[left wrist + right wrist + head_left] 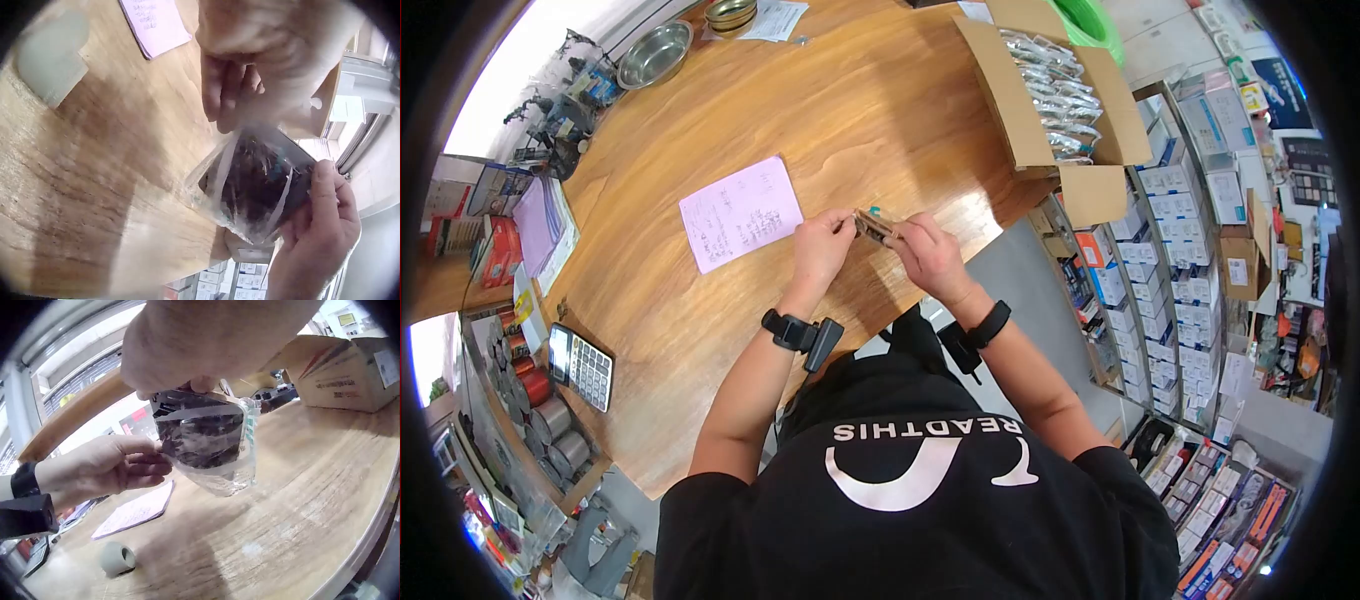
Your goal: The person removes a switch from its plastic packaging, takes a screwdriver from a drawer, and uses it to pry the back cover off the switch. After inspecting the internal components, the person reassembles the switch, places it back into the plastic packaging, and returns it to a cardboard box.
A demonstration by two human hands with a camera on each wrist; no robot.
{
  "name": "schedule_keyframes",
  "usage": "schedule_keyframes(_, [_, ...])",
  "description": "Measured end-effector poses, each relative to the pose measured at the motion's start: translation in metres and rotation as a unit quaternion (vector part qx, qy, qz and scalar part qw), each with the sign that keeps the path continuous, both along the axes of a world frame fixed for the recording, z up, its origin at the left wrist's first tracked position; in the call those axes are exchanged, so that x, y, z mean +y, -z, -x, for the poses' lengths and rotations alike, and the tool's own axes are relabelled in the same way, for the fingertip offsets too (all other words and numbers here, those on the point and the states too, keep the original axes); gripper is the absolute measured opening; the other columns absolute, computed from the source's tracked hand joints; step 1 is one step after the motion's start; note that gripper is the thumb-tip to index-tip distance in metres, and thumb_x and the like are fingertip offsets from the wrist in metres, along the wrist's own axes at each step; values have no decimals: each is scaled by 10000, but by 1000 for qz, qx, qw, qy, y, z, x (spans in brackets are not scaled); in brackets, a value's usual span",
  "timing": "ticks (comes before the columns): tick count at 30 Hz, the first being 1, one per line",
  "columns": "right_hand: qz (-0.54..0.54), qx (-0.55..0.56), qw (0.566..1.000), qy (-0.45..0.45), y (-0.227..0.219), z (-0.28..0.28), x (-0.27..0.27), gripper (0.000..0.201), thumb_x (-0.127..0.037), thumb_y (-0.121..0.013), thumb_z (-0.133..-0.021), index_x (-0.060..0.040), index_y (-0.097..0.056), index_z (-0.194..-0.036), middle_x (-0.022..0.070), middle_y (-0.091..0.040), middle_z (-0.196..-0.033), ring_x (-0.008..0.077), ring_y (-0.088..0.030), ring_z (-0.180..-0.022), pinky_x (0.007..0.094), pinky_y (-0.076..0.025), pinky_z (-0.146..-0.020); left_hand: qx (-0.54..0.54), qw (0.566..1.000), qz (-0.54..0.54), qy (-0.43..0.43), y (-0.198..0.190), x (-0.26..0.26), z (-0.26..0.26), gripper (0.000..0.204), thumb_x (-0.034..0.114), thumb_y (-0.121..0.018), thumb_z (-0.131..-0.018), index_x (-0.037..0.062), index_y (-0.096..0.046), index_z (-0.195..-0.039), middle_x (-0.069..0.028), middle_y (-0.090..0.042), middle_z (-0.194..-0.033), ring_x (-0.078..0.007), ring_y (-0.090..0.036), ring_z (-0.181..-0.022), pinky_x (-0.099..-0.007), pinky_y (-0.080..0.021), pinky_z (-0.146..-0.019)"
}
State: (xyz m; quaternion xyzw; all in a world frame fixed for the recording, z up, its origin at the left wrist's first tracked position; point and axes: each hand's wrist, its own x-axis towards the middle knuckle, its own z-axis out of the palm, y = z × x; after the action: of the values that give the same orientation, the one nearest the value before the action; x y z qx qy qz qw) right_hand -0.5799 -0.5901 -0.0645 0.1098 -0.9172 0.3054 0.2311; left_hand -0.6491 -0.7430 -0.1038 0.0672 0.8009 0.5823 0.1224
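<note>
A clear plastic packet with dark contents is held up between both hands, over the table near its front edge. My right hand grips one side of it, thumb on the near face in the left wrist view. My left hand pinches the opposite edge, its fingertips right at the plastic in the right wrist view. White strips cross the packet, and loose plastic sticks out beyond the dark part. On the tabletop below lies a grey-green pipe elbow, its round opening showing in the right wrist view.
A pink sheet with handwriting lies left of the hands on the wooden table. At the back right stands an open cardboard box with several silvery packets. A calculator and metal bowls are along the left side.
</note>
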Motion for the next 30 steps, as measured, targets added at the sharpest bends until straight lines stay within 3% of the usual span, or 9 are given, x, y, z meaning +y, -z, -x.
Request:
schedule_keyframes(4, [49,2,999,-9,1,-2,2,139,-89,-624,-736,-32,-550,-839,102,-511,-735,259,-537,-574,321,-447,-484,9,1000,0,-13,-1,5,-1,161,112,-558,-768,4,-646,-849,-105,-640,-677,-124,-611,-599,-238,-476,-563])
schedule_keyframes(11, [217,-48,970,97,24,-1,15,99,-80,-601,-765,6,-563,-798,118,-531,-726,234,-529,-671,289,-425,-605,-245,956,-149,-55,-5,18,6,165,88,-549,-787,-34,-633,-859,-77,-629,-731,-136,-599,-617,-230,-499,-585])
schedule_keyframes(14, [412,-156,880,176,43,-2,19,112,-83,-576,-791,26,-569,-815,83,-539,-738,160,-513,-694,244,-406,-646,-284,943,-169,-44,6,19,16,186,119,-558,-807,-42,-624,-873,-76,-625,-767,-134,-585,-664,-243,-490,-603])
schedule_keyframes(16, [413,-151,883,167,42,1,21,118,-93,-576,-792,23,-573,-811,88,-545,-748,169,-520,-699,252,-412,-648,-297,935,-190,-40,6,19,21,203,143,-567,-811,-45,-623,-866,-66,-624,-777,-126,-576,-687,-239,-479,-611])
schedule_keyframes(22, [269,-229,933,73,26,14,31,143,-136,-597,-778,4,-596,-810,119,-563,-745,232,-553,-709,301,-435,-631,-214,961,-174,-27,13,14,19,233,224,-586,-809,25,-616,-927,-49,-626,-760,-147,-584,-691,-242,-436,-617])
schedule_keyframes(24, [146,-256,956,-7,27,20,32,155,-150,-617,-758,-1,-609,-800,135,-564,-706,266,-555,-685,330,-434,-598,18,999,43,27,8,13,16,175,192,-551,-819,50,-605,-906,-123,-612,-732,-218,-590,-683,-267,-447,-607])
schedule_keyframes(25, [146,-258,955,-11,26,18,31,155,-150,-617,-758,-1,-609,-800,135,-564,-706,266,-555,-685,330,-434,-598,15,999,44,24,7,13,16,175,192,-551,-819,50,-605,-906,-123,-612,-732,-218,-590,-683,-267,-447,-607])
schedule_keyframes(27, [203,-218,954,26,22,19,28,148,-133,-612,-758,10,-606,-793,121,-558,-676,249,-541,-644,322,-426,-583,234,956,170,49,5,14,21,132,163,-517,-823,56,-594,-830,-182,-572,-692,-290,-583,-700,-349,-456,-611])
schedule_keyframes(30, [299,-185,932,87,37,13,20,128,-129,-607,-768,-1,-616,-780,72,-549,-640,182,-510,-558,277,-399,-508,155,971,184,11,1,24,18,159,163,-491,-833,37,-572,-779,-173,-577,-693,-323,-581,-692,-402,-455,-608])
